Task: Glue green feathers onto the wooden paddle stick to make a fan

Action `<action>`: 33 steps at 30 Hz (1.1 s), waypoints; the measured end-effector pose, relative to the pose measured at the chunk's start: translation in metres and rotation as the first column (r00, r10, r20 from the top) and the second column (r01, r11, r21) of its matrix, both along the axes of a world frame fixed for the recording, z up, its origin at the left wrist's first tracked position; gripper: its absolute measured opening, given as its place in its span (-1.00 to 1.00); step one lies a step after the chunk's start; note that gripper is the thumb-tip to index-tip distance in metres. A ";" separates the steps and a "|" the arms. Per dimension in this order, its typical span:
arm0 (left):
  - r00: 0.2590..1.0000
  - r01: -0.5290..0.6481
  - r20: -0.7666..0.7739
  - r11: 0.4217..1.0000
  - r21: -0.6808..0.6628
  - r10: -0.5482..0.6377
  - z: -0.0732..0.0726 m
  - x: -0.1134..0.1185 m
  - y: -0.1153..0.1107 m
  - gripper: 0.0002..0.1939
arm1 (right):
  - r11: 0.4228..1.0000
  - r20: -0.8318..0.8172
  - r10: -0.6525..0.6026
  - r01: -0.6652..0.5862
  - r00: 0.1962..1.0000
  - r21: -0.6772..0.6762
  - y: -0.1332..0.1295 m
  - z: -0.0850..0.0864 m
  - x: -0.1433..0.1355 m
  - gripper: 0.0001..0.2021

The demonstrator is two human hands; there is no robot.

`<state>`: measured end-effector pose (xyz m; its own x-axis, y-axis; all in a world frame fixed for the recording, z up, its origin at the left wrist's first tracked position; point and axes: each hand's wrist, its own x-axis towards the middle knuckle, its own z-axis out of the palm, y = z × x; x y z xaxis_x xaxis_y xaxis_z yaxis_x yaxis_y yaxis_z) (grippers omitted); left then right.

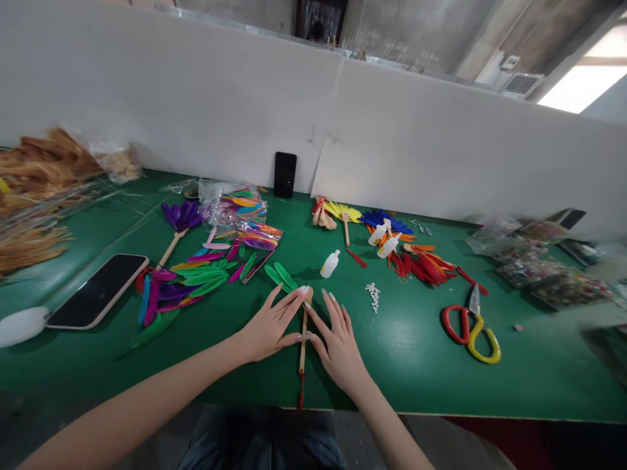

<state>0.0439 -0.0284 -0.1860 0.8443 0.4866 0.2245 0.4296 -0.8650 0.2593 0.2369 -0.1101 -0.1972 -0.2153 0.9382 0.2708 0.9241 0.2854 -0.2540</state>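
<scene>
A wooden fan handle [302, 356] with a red tassel [302, 385] lies on the green table between my hands. Two green feathers [281, 277] fan out to the left from its top. My left hand [268, 329] rests with fingers spread, its fingertips on the handle's top by the feathers. On the other side, my right hand [340, 343] has its fingers apart, with thumb and index fingertip touching the handle. A white glue bottle [330, 264] stands just beyond my hands, and small white beads [373, 297] lie to the right.
Loose colored feathers [206, 277], a purple feather fan [181, 215] and a phone [98, 292] lie left. Scissors [473, 320], red feathers [431, 266], a yellow feather fan [343, 211] and bagged beads [563, 284] are right. A white partition [235, 111] borders the table's back.
</scene>
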 end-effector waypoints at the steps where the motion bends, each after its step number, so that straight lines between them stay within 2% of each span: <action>1: 1.000 -0.002 0.000 1.000 0.000 0.002 0.000 0.000 0.000 -0.17 | 1.000 0.006 0.001 -0.001 1.000 -0.007 0.000 0.001 0.000 -0.50; 9: 1.000 -0.013 -0.008 0.999 -0.045 0.012 0.003 0.001 -0.001 -0.15 | 0.999 0.049 0.018 -0.016 0.999 -0.042 0.001 0.003 -0.001 -0.46; 16: 1.000 -0.011 0.013 1.000 0.003 0.010 0.002 0.002 -0.001 -0.15 | 0.999 0.071 0.009 -0.007 0.997 -0.036 0.001 0.002 -0.002 -0.47; 33: 1.000 -0.015 0.003 1.000 0.020 0.015 0.001 0.002 -0.003 -0.15 | 1.000 0.068 0.012 -0.012 0.998 -0.012 0.000 -0.001 -0.003 -0.45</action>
